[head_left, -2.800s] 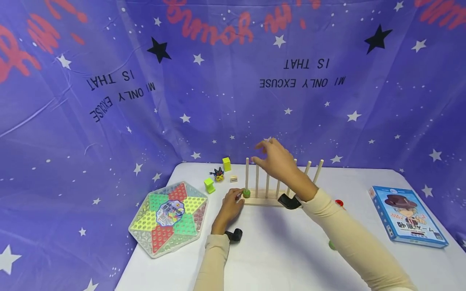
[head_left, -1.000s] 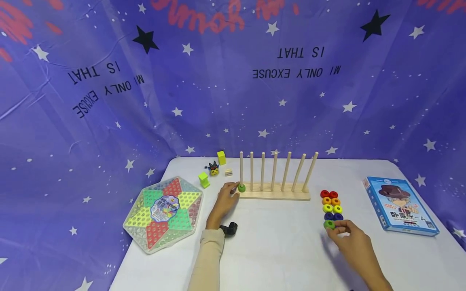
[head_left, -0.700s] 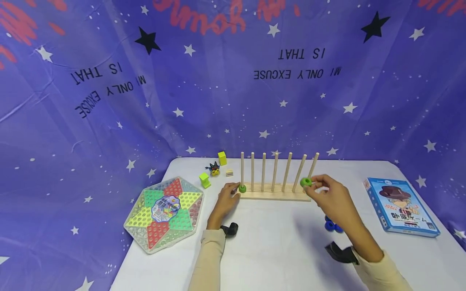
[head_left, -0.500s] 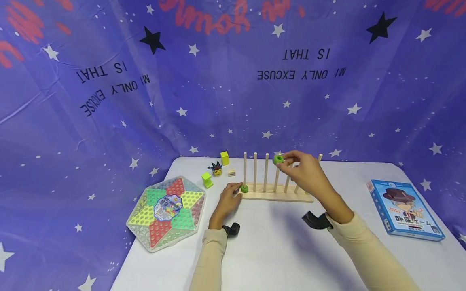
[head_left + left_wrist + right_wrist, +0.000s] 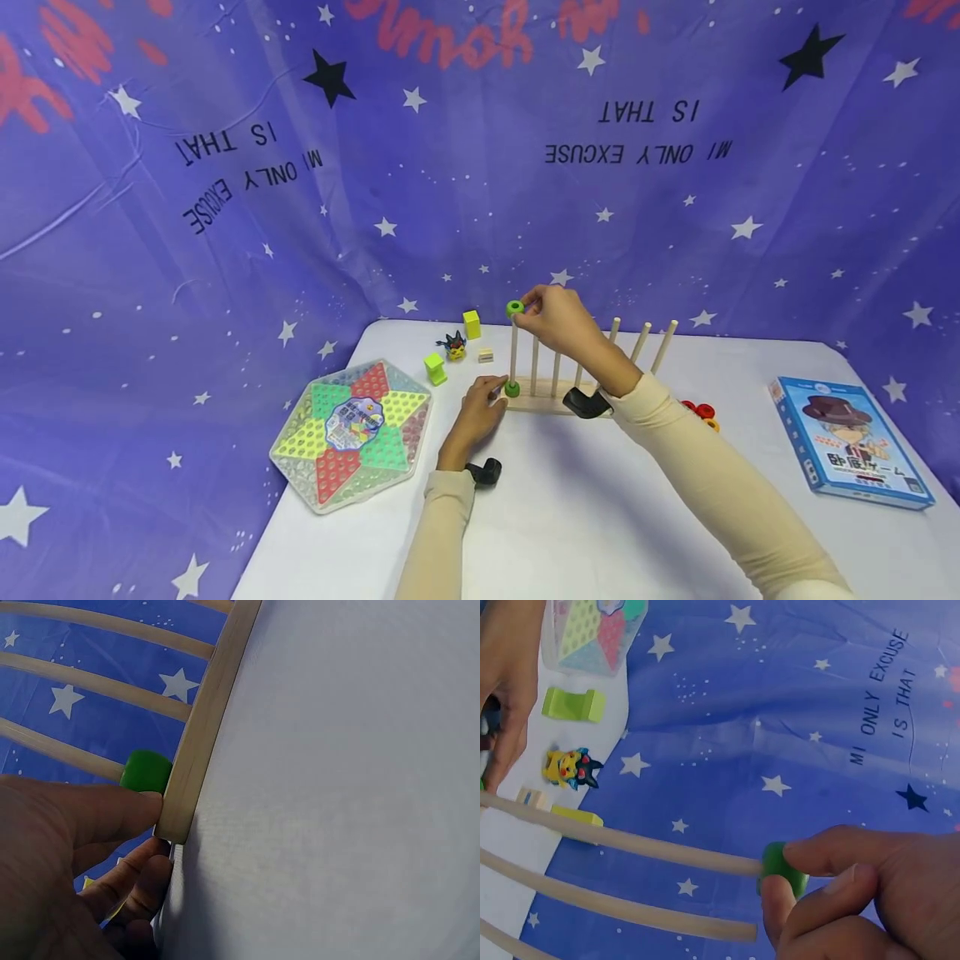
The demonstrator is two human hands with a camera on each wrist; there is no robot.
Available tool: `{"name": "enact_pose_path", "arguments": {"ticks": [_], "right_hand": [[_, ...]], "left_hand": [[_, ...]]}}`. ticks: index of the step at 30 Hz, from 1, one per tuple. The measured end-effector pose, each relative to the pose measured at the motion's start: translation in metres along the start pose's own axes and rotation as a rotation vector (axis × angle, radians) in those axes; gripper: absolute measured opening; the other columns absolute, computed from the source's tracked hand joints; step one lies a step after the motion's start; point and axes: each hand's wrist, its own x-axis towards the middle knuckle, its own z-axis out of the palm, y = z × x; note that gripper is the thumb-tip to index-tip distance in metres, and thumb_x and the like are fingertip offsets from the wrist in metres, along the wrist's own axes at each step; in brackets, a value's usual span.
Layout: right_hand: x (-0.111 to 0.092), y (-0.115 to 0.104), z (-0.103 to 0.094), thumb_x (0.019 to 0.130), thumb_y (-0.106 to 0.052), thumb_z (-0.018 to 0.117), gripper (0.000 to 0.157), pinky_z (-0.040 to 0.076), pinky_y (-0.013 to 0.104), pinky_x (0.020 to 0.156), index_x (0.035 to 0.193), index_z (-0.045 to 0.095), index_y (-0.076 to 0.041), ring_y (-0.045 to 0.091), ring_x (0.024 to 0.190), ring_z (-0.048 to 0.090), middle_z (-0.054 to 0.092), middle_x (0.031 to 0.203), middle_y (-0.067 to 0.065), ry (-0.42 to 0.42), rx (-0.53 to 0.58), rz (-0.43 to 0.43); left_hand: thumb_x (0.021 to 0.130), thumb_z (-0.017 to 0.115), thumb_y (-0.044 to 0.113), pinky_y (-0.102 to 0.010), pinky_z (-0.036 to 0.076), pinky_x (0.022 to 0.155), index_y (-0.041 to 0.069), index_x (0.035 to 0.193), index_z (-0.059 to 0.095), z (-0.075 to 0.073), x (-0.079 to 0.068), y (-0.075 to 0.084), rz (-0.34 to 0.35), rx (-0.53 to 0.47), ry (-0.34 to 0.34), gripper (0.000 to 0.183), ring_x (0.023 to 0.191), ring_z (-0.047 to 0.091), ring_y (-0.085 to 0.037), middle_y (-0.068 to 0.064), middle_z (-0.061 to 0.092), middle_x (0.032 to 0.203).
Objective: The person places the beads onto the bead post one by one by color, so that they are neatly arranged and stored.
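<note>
My right hand (image 5: 558, 321) pinches a green wooden ring (image 5: 514, 307) between thumb and fingers, right at the tip of the leftmost peg. In the right wrist view, that peg (image 5: 667, 851) runs up to the ring (image 5: 776, 862). A wooden peg rack (image 5: 543, 404) with a row of upright pegs stands on the table. Down at the foot of its leftmost peg sits another green ring (image 5: 512, 389). My left hand (image 5: 476, 417) grips the base's left end, thumb beside the lower ring (image 5: 146, 771) and fingertips at the end of the base (image 5: 180, 814). The right forearm hides some pegs.
Red rings (image 5: 703, 411) and an orange ring (image 5: 711, 424) show past the right sleeve. A hexagonal star-board box (image 5: 300, 483) lies at left and a blue game box (image 5: 855, 442) at right. Lime blocks (image 5: 471, 324) and a small figure (image 5: 453, 347) stand behind my left hand.
My right hand picked up a green ring from the loose rings at right and carried it left, over the rack, to the leftmost peg's tip. The left hand stayed at the base's end.
</note>
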Motion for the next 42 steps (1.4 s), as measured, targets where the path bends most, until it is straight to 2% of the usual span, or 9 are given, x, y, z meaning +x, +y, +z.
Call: {"name": "enact_pose_path", "arguments": {"ticks": [5, 9, 15, 20, 25, 29, 33, 37, 42], "right_hand": [[-0.002, 0.001, -0.002, 0.088, -0.029, 0.066, 0.029, 0.050, 0.030, 0.056, 0.105, 0.065, -0.005, 0.016, 0.064, 0.060, 0.065, 0.080, 0.003, 0.014, -0.046, -0.004], [-0.010, 0.001, -0.006, 0.090, -0.030, 0.065, 0.042, 0.047, 0.030, 0.052, 0.120, 0.060, -0.002, 0.016, 0.057, 0.056, 0.064, 0.074, 0.002, -0.003, -0.054, 0.008], [-0.042, 0.012, -0.033, 0.091, -0.033, 0.064, 0.045, 0.044, 0.032, 0.049, 0.129, 0.055, -0.009, 0.017, 0.052, 0.050, 0.063, 0.080, -0.001, 0.084, -0.035, -0.019], [-0.086, 0.046, -0.070, 0.094, -0.038, 0.059, 0.042, 0.045, 0.032, 0.049, 0.128, 0.057, -0.014, 0.019, 0.063, 0.056, 0.060, 0.091, 0.003, 0.178, -0.004, 0.037], [-0.135, 0.104, -0.087, 0.093, -0.048, 0.055, 0.049, 0.043, 0.030, 0.043, 0.128, 0.056, -0.013, 0.021, 0.060, 0.058, 0.061, 0.092, 0.008, 0.259, 0.022, 0.156], [-0.173, 0.159, -0.076, 0.094, -0.048, 0.054, 0.051, 0.042, 0.029, 0.043, 0.128, 0.054, -0.009, 0.020, 0.056, 0.054, 0.063, 0.087, 0.010, 0.246, 0.031, 0.255], [-0.203, 0.205, -0.053, 0.095, -0.045, 0.054, 0.058, 0.040, 0.028, 0.042, 0.134, 0.042, -0.004, 0.017, 0.053, 0.049, 0.059, 0.083, 0.010, 0.194, 0.119, 0.382], [-0.225, 0.235, -0.031, 0.096, -0.037, 0.055, 0.063, 0.039, 0.028, 0.041, 0.138, 0.027, 0.000, 0.014, 0.051, 0.044, 0.055, 0.076, 0.010, 0.139, 0.251, 0.491], [-0.241, 0.253, -0.010, 0.095, -0.030, 0.059, 0.063, 0.039, 0.026, 0.043, 0.137, 0.025, 0.003, 0.013, 0.051, 0.044, 0.054, 0.072, 0.007, 0.069, 0.298, 0.568]], "left_hand": [[0.090, 0.062, 0.007, -0.045, 0.036, 0.093, 0.011, 0.134, 0.056, 0.004, 0.002, 0.004, 0.016, 0.000, 0.002, 0.044, 0.104, 0.054, -0.022, -0.007, 0.053, 0.125], [0.089, 0.063, 0.006, -0.045, 0.037, 0.092, 0.010, 0.133, 0.057, 0.009, 0.002, 0.006, 0.024, -0.008, 0.000, 0.045, 0.102, 0.054, -0.022, -0.007, 0.053, 0.125], [0.089, 0.063, 0.007, -0.040, 0.040, 0.091, 0.007, 0.133, 0.056, 0.011, 0.003, 0.008, 0.013, -0.019, -0.021, 0.045, 0.101, 0.054, -0.020, -0.008, 0.052, 0.126], [0.088, 0.063, 0.004, -0.032, 0.046, 0.079, 0.004, 0.133, 0.055, 0.004, 0.006, 0.008, -0.014, -0.035, -0.015, 0.045, 0.092, 0.053, -0.019, -0.011, 0.051, 0.125], [0.085, 0.064, 0.002, -0.031, 0.045, 0.076, -0.001, 0.128, 0.058, -0.003, 0.005, 0.006, 0.025, -0.007, 0.015, 0.043, 0.091, 0.053, -0.021, -0.015, 0.054, 0.122], [0.085, 0.065, 0.002, -0.027, 0.047, 0.063, 0.000, 0.129, 0.058, -0.005, 0.001, 0.003, -0.008, -0.060, 0.008, 0.044, 0.077, 0.054, -0.016, -0.015, 0.054, 0.124], [0.087, 0.066, 0.003, -0.022, 0.044, 0.045, 0.004, 0.132, 0.056, -0.005, 0.001, -0.002, -0.056, -0.155, 0.009, 0.046, 0.057, 0.050, -0.010, -0.013, 0.051, 0.128], [0.089, 0.064, 0.003, -0.021, 0.042, 0.042, 0.005, 0.134, 0.055, -0.002, 0.003, -0.004, -0.061, -0.206, 0.001, 0.046, 0.053, 0.047, -0.008, -0.011, 0.049, 0.130], [0.089, 0.063, 0.002, -0.022, 0.042, 0.041, 0.005, 0.135, 0.053, 0.001, 0.004, -0.003, -0.079, -0.235, -0.017, 0.047, 0.049, 0.046, -0.009, -0.011, 0.048, 0.130]]}}
